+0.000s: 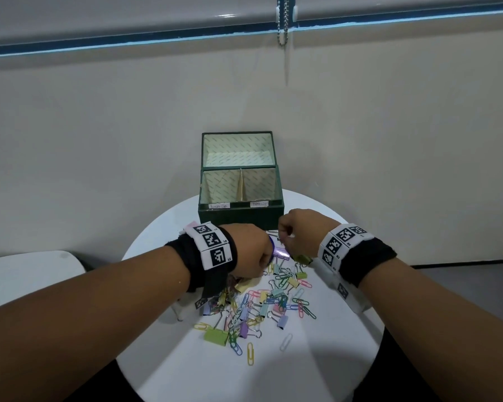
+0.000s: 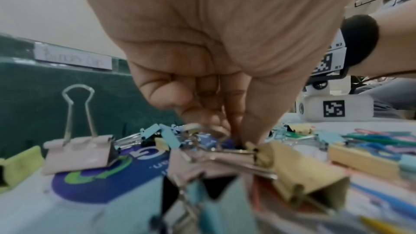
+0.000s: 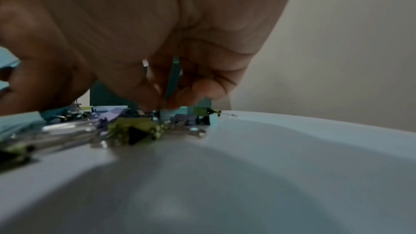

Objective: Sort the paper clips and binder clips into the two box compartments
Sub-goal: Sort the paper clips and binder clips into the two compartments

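Both hands reached into the clip pile (image 1: pixel 262 303) before the green box (image 1: pixel 241 213): left hand (image 1: pixel 251 250) fingers bunched together, right hand (image 1: pixel 298 232) fingers pinching a blue binder clip (image 3: pixel 173 79).

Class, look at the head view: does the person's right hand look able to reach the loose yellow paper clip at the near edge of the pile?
Probably yes. The yellow paper clip lies alone on bare table, uncovered, nearer the person than the right hand, which would only need drawing back.
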